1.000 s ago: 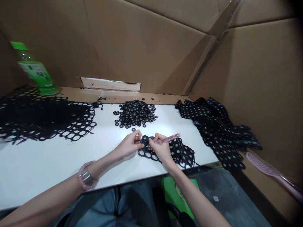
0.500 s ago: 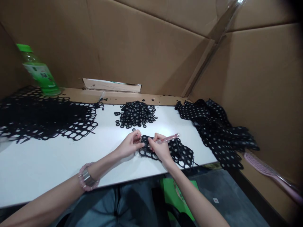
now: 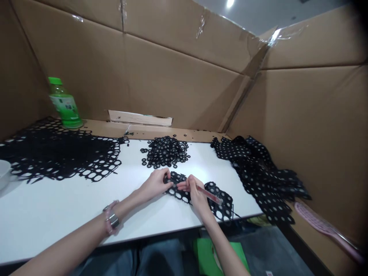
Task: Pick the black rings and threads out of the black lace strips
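Observation:
On the white table [image 3: 57, 207] lies a small black sheet full of round cut-outs [image 3: 221, 199]. My left hand [image 3: 155, 184] is closed, its fingers pinching the sheet's left end. Closed around a thin pink pen-like tool [image 3: 211, 195], my right hand [image 3: 194, 191] rests on the same sheet, its fingertips almost meeting the left hand's. The tool points back to the right over the sheet. Just behind the hands sits a heap of small black rings [image 3: 165, 151].
A large black punched-out web [image 3: 57, 157] covers the table's left side. A green bottle [image 3: 64, 103] stands at the back left. A stack of black dotted sheets [image 3: 258, 172] lies at the right, with a pink brush [image 3: 324, 228] beyond it. Cardboard walls [image 3: 172, 80] enclose the table.
The camera has tilted up, so everything sits lower in view. The pink tool has swung from pointing up-right to pointing down-right in my right hand. Both hands stay on the sheet.

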The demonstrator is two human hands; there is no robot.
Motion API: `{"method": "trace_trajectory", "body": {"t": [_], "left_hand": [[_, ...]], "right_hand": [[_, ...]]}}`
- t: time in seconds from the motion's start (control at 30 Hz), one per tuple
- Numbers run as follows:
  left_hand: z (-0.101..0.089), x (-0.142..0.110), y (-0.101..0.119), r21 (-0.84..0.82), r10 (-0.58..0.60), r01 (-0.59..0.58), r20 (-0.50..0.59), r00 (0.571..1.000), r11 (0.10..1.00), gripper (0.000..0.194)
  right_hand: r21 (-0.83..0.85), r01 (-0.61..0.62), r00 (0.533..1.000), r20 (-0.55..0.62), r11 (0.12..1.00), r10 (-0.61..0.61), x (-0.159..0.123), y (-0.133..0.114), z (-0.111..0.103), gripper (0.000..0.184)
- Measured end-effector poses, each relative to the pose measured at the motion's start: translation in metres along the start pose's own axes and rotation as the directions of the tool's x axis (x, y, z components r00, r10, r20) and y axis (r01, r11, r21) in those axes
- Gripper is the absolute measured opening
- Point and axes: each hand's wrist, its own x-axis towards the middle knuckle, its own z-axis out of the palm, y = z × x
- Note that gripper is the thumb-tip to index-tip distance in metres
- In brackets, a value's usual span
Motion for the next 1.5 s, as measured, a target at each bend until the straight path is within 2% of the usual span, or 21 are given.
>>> {"method": "trace_trajectory", "body": {"t": [0.13, 0.27, 0.33, 0.4, 0.47, 0.53, 0.67, 0.73, 0.8, 0.87, 0.9, 0.93, 1.0, 1.03, 1.07, 1.1, 1.2, 1.27, 1.33, 1.4, 1.5], "left_hand": [[0.002, -0.006, 0.005, 0.238, 0.087, -0.084, -0.003, 0.996, 0.968, 0.008], [-0.001, -0.009, 0.004, 0.336, 0.035, -0.024, -0.026, 0.999, 0.941, 0.017], [-0.018, -0.006, 0.000, 0.306, 0.017, 0.010, -0.085, 0.996, 0.952, 0.019], [-0.043, 0.005, -0.005, 0.304, 0.035, 0.029, -0.201, 0.979, 0.952, 0.019], [-0.065, 0.023, -0.008, 0.385, 0.104, 0.035, -0.334, 0.937, 0.922, 0.017], [-0.077, 0.047, -0.010, 0.468, 0.189, 0.008, -0.373, 0.908, 0.884, 0.016], [-0.067, 0.092, -0.013, 0.467, 0.154, -0.016, -0.259, 0.954, 0.884, 0.011], [-0.057, 0.102, -0.014, 0.463, 0.148, -0.022, -0.237, 0.960, 0.886, 0.008], [-0.051, 0.100, -0.014, 0.463, 0.167, -0.032, -0.253, 0.953, 0.886, 0.011], [-0.049, 0.089, -0.011, 0.454, 0.201, -0.061, -0.266, 0.943, 0.889, 0.016], [-0.050, 0.080, -0.008, 0.442, 0.221, -0.086, -0.261, 0.940, 0.893, 0.017], [-0.052, 0.070, -0.006, 0.425, 0.238, -0.115, -0.249, 0.939, 0.898, 0.017], [-0.059, 0.048, -0.001, 0.369, 0.256, -0.163, -0.220, 0.941, 0.915, 0.017], [-0.064, 0.037, 0.002, 0.335, 0.256, -0.178, -0.203, 0.945, 0.925, 0.017], [-0.070, 0.025, 0.004, 0.301, 0.250, -0.186, -0.189, 0.949, 0.935, 0.017], [-0.075, 0.013, 0.006, 0.270, 0.242, -0.190, -0.176, 0.954, 0.944, 0.016], [-0.088, -0.017, 0.008, 0.195, 0.195, -0.169, -0.127, 0.973, 0.966, 0.016], [-0.090, -0.031, 0.008, 0.137, 0.153, -0.141, -0.088, 0.984, 0.981, 0.016], [-0.087, -0.040, 0.008, 0.044, 0.109, -0.106, -0.053, 0.993, 0.993, 0.016], [-0.080, -0.045, 0.011, -0.095, 0.055, -0.057, -0.023, 0.998, 0.994, 0.020], [-0.069, -0.047, 0.027, -0.359, 0.062, -0.026, 0.089, 0.994, 0.933, 0.047]], "right_hand": [[0.035, -0.029, 1.000, 0.002, 0.999, 0.028, -0.001, 0.004, 0.002, 0.045], [0.022, -0.034, 0.999, -0.010, 0.999, 0.034, -0.001, 0.006, 0.000, 0.046], [0.009, -0.037, 0.999, -0.011, 0.999, 0.037, -0.001, 0.007, 0.001, 0.047], [0.021, -0.038, 0.999, -0.006, 0.999, 0.038, -0.001, 0.007, 0.002, 0.047], [0.068, -0.042, 0.999, -0.005, 0.997, 0.043, -0.002, 0.006, 0.003, 0.045], [0.118, -0.053, 0.998, -0.016, 0.992, 0.055, -0.004, 0.004, 0.003, 0.044], [0.053, 0.038, 0.998, -0.042, 0.998, -0.036, -0.011, -0.004, -0.004, 0.039], [-0.076, 0.144, 0.990, 0.013, 0.987, -0.144, -0.011, -0.010, -0.010, 0.031], [-0.220, 0.273, 0.960, 0.126, 0.937, -0.250, -0.004, -0.019, -0.015, 0.020], [-0.328, 0.428, 0.890, 0.315, 0.842, -0.330, 0.010, -0.030, -0.015, 0.012], [-0.358, 0.517, 0.826, 0.446, 0.778, -0.344, 0.019, -0.035, -0.014, 0.010], [-0.365, 0.604, 0.739, 0.589, 0.709, -0.326, 0.028, -0.041, -0.011, 0.011], [-0.329, 0.753, 0.526, 0.821, 0.570, -0.221, 0.044, -0.049, -0.005, 0.016], [-0.307, 0.807, 0.439, 0.884, 0.505, -0.164, 0.050, -0.052, -0.002, 0.018], [-0.294, 0.848, 0.379, 0.918, 0.441, -0.116, 0.055, -0.055, 0.001, 0.018], [-0.290, 0.876, 0.347, 0.934, 0.384, -0.086, 0.058, -0.056, 0.003, 0.017], [-0.283, 0.920, 0.307, 0.950, 0.272, -0.049, 0.061, -0.058, 0.005, 0.016], [-0.278, 0.924, 0.298, 0.954, 0.263, -0.038, 0.063, -0.061, 0.004, 0.018], [-0.296, 0.903, 0.328, 0.943, 0.311, -0.056, 0.065, -0.072, 0.002, 0.020], [-0.332, 0.854, 0.409, 0.904, 0.402, -0.122, 0.067, -0.090, -0.001, 0.022], [-0.398, 0.760, 0.599, 0.737, 0.514, -0.315, 0.065, -0.130, 0.000, 0.025]]}}
